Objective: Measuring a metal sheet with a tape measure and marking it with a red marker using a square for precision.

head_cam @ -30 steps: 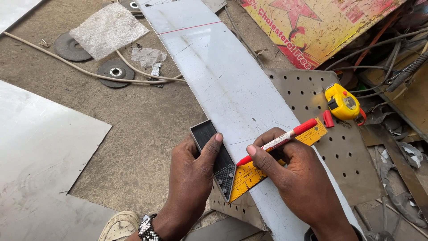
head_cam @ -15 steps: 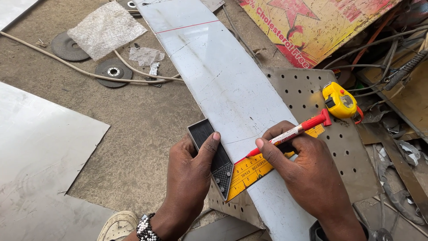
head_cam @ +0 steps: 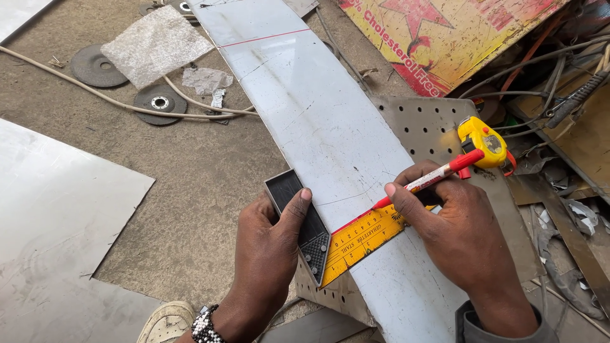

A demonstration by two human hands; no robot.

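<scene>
Yellow try square blade (head_cam: 362, 240) lies across a long steel strip (head_cam: 318, 127) at lower centre. Left hand (head_cam: 270, 254) presses its black stock (head_cam: 298, 222), fingers curled, thumb flat on top. Right hand (head_cam: 464, 235) pinches a red marker (head_cam: 426, 181), tip at the blade. Farther right, a yellow tape measure (head_cam: 484, 141); upper left, grinding discs (head_cam: 95, 65).

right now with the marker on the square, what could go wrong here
1. The left hand alone pins the square by its black stock; if it shifts, the red line on the metal strip may run crooked.
2. The right hand drags the red marker close along the yellow blade, so fresh ink could smear.
3. The strip rests on a perforated plate and overhangs it, so it might rock under pressure.
</scene>
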